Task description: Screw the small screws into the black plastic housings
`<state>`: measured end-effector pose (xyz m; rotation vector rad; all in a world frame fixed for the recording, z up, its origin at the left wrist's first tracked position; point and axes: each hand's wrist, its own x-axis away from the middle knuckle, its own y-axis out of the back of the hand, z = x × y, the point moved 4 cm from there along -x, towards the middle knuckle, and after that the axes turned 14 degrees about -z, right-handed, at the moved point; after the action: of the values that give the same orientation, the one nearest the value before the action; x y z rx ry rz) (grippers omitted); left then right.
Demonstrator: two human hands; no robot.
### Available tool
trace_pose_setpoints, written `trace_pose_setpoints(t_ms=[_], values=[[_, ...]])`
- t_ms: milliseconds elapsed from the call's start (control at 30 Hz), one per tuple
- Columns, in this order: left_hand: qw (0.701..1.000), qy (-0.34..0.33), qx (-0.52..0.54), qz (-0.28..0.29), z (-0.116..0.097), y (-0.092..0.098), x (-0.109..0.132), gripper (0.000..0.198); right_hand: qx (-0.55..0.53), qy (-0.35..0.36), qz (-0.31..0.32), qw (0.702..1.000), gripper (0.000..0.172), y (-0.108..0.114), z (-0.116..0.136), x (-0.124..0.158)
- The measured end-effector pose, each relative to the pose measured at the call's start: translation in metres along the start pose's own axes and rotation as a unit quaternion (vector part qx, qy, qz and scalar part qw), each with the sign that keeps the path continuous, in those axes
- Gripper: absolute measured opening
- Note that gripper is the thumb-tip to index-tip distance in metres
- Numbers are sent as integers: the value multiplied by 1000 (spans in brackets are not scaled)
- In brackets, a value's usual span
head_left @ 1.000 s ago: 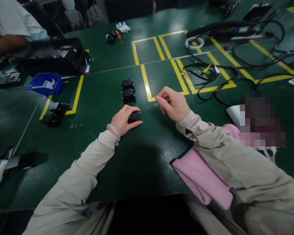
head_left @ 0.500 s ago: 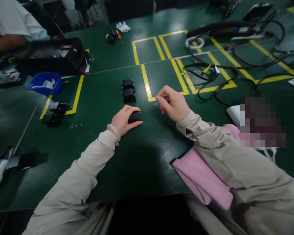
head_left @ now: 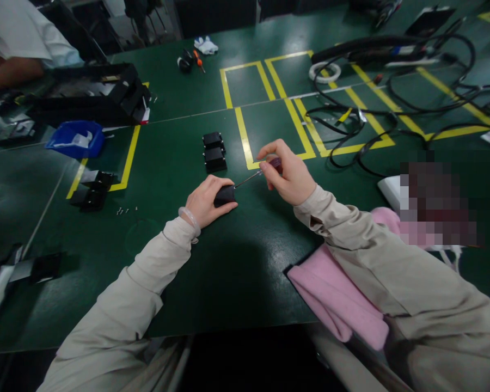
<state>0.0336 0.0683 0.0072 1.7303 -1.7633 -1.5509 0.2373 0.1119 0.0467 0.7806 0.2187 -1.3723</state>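
My left hand (head_left: 206, 200) is wrapped round a small black part (head_left: 224, 195) and presses it against the green table (head_left: 212, 272). My right hand (head_left: 286, 174) pinches the dark handle of a thin screwdriver (head_left: 251, 177). The metal shaft slants down to the left and its tip meets the black part. Two more black parts (head_left: 214, 152) lie stacked just beyond my hands, beside a yellow floor-tape line.
A pink cloth (head_left: 338, 305) lies under my right forearm. Black cables (head_left: 392, 103) sprawl at the far right. A blue bin (head_left: 75, 139), a black tray (head_left: 90, 95) and loose black parts (head_left: 92, 190) sit left; a co-worker's arm (head_left: 8, 73) is at the far left.
My right hand's fingers have shifted on the screwdriver handle, the index finger lifted slightly higher. The left hand and the black part have stayed still.
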Motion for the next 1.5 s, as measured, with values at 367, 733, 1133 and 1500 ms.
trace_pose_setpoints(t_ms=[367, 733, 1133, 1500], values=[[1000, -10, -4, -5, -1, 0, 0, 40, 4, 18, -7, 1000, 7, 0, 2, 0], [1000, -7, -7, -6, -1, 0, 0, 40, -1, 8, -6, 1000, 10, 0, 1, 1], [1000, -8, -9, -8, 0, 0, 0, 40, 5, 14, -11, 1000, 13, 0, 0, 0], [1000, -4, -6, -4, 0, 0, 0, 40, 1, 9, -6, 1000, 19, 0, -1, 0]])
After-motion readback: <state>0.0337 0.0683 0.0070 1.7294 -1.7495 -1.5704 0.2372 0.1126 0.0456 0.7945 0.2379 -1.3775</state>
